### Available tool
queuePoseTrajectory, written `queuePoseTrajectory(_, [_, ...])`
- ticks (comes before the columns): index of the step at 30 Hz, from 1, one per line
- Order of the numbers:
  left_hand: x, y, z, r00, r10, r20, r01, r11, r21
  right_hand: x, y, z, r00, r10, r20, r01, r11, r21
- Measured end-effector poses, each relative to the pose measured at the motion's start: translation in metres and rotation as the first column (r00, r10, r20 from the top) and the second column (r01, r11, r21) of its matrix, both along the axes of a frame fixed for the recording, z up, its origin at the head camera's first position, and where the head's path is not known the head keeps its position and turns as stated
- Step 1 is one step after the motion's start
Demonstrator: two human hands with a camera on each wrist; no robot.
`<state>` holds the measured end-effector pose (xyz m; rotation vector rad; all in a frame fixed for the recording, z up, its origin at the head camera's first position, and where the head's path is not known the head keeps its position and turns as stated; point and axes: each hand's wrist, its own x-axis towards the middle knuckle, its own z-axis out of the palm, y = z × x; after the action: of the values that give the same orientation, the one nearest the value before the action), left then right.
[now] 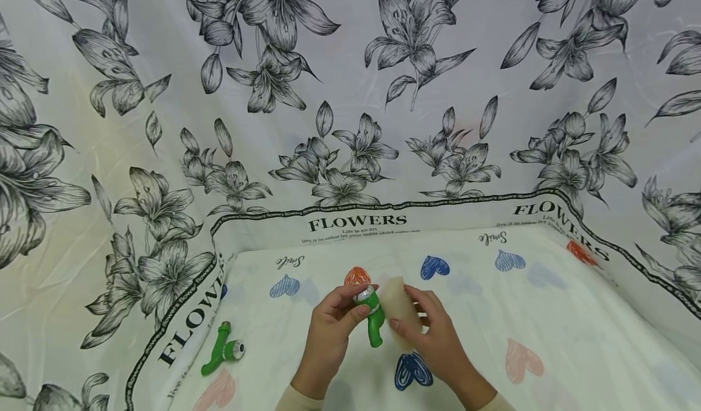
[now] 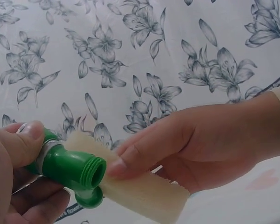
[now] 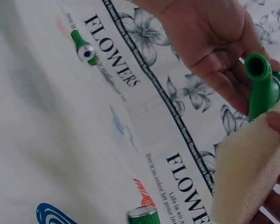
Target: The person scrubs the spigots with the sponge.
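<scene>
My left hand [image 1: 332, 321] holds a green plastic tap [image 1: 375, 324] with a silvery collar, pinching it between thumb and fingers. Its threaded, hollow end [image 2: 94, 171] faces outward in the left wrist view, and its open spout [image 3: 257, 68] shows in the right wrist view. A cream-coloured sponge [image 1: 401, 307] is gripped in my right hand [image 1: 435, 333], thumb on one side and fingers on the other. Sponge and tap are held close side by side above the cloth. In the left wrist view, the tap overlaps the sponge's near edge.
Another green tap [image 1: 220, 350] lies on the white heart-patterned cloth [image 1: 306, 332] at the left. A green piece with a silvery top [image 3: 143, 215] shows at the bottom of the right wrist view. Flower-printed sheeting [image 1: 339, 64] rises around the back and sides.
</scene>
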<state>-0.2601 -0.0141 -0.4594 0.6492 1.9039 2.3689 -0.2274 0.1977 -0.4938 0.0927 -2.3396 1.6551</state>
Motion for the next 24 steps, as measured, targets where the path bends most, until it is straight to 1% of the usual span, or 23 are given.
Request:
queuePoseTrajectory(4, [-0.002, 0.000, -0.001, 0.999, 0.037, 0.016, -0.037, 0.999, -0.003, 0.003, -0.003, 0.002, 0.998, 0.044, 0.040, -0.042, 0.998, -0.044])
queuePoseTrajectory(8, [-0.003, -0.001, -0.003, 0.999, 0.046, 0.028, -0.046, 0.999, 0.003, 0.008, -0.006, 0.004, 0.994, 0.096, 0.043, -0.093, 0.993, -0.075])
queuePoseTrajectory(11, [-0.004, -0.001, -0.005, 0.997, 0.065, 0.037, -0.065, 0.998, 0.008, 0.011, -0.009, 0.006, 0.988, 0.148, 0.044, -0.143, 0.985, -0.092])
queuePoseTrajectory(14, [-0.005, -0.002, -0.007, 0.994, 0.095, 0.043, -0.096, 0.995, 0.013, 0.014, -0.013, 0.006, 0.982, 0.186, 0.023, -0.183, 0.978, -0.098])
queuePoseTrajectory(19, [-0.006, -0.003, -0.010, 0.988, 0.147, 0.038, -0.148, 0.989, 0.020, 0.018, -0.016, 0.004, 0.967, 0.249, -0.063, -0.253, 0.964, -0.080])
queuePoseTrajectory(21, [-0.006, -0.004, -0.010, 0.987, 0.156, 0.037, -0.157, 0.987, 0.022, 0.019, -0.017, 0.004, 0.964, 0.253, -0.083, -0.259, 0.963, -0.070])
queuePoseTrajectory(24, [-0.007, -0.004, -0.011, 0.987, 0.152, 0.043, -0.153, 0.988, 0.029, 0.019, -0.017, 0.004, 0.966, 0.245, -0.088, -0.251, 0.966, -0.063])
